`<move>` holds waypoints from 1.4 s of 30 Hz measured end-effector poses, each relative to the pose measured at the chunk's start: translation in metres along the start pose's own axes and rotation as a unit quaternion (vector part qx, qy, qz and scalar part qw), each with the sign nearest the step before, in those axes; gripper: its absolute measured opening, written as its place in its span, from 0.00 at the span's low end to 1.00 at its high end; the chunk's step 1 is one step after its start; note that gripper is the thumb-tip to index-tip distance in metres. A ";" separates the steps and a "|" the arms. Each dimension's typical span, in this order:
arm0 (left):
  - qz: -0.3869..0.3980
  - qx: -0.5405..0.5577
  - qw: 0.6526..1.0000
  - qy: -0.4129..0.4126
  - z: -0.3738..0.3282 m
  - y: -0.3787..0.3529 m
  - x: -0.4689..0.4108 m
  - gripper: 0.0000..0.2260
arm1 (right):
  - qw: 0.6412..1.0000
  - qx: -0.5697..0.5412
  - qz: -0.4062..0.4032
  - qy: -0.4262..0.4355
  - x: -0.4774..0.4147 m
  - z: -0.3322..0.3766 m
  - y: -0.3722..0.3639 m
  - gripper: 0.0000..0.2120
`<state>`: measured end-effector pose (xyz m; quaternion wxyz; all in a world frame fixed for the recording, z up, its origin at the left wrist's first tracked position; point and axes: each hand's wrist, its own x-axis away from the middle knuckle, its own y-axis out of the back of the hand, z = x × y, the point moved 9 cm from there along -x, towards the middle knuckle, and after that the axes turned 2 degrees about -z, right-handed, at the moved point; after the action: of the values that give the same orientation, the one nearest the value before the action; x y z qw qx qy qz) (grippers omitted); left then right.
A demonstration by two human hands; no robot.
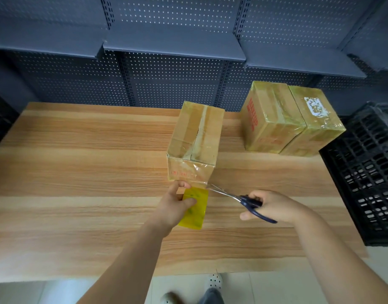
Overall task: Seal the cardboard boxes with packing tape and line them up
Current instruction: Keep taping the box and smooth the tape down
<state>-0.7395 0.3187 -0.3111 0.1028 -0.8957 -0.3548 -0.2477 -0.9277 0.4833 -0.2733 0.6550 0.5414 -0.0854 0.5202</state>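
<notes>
Three cardboard boxes stand on your surface (pixel 79 172). The first box (pixel 196 139) sits right of the middle, its far end close to the far edge and its long side running toward you. Clear tape covers its top seam and its near face. A tape strip (pixel 199 184) runs from the foot of that near face down to the tape roll (pixel 194 207), which is yellow and sits just in front of the box.

Your left hand (pixel 175 207) grasps the roll with the thumb laid across it. The forefinger reaches forward and touches the foot of the box where the strip leaves it. Your right hand (pixel 272 206) is clenched around the dark blue handles of the scissors (pixel 243 199). The blades are parted and point left, with their tips at the right edge of the strip. Whether the strip is cut cannot be told.

The second box (pixel 269 115) and the third box (pixel 313 121) stand at the far right corner, touching side by side, both wrapped in glossy tape. The second carries red print on its left side. The third carries a torn white label on top and reaches the right edge.

A black crate (pixel 368 172) stands off the surface, just beside its right edge. Dark perforated shelving (pixel 166 51) rises behind the far edge. Your shoes (pixel 214 280) show on pale floor below the near edge.
</notes>
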 end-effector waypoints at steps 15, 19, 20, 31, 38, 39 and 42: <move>-0.029 -0.023 0.999 0.004 0.004 0.008 -0.002 0.07 | 0.998 0.049 0.010 0.042 -0.030 0.058 -0.001 0.22; -0.068 -0.052 0.996 0.000 0.005 0.013 -0.004 0.05 | 0.998 0.058 0.011 0.037 -0.031 0.057 0.002 0.22; -0.077 -0.056 0.995 -0.001 0.005 0.014 -0.005 0.06 | 0.998 0.053 0.012 0.038 -0.031 0.057 0.001 0.22; -0.124 -0.051 0.991 0.020 0.007 0.019 -0.008 0.06 | 0.998 0.040 -0.024 0.040 -0.036 0.055 0.006 0.27; -0.132 -0.060 0.989 0.033 0.004 0.021 -0.008 0.07 | 0.994 0.083 -0.052 0.038 -0.033 0.060 0.010 0.26; -0.132 -0.063 0.989 0.033 0.003 0.022 -0.008 0.07 | 0.994 0.091 -0.053 0.036 -0.033 0.061 0.011 0.26; -0.130 -0.070 0.988 0.031 0.000 0.022 -0.006 0.07 | 0.993 0.103 -0.046 0.038 -0.031 0.062 0.012 0.25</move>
<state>-0.7278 0.2991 -0.3144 0.0178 -0.8386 -0.4471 -0.3108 -0.9231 0.4141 -0.2618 0.6218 0.5895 0.0187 0.5152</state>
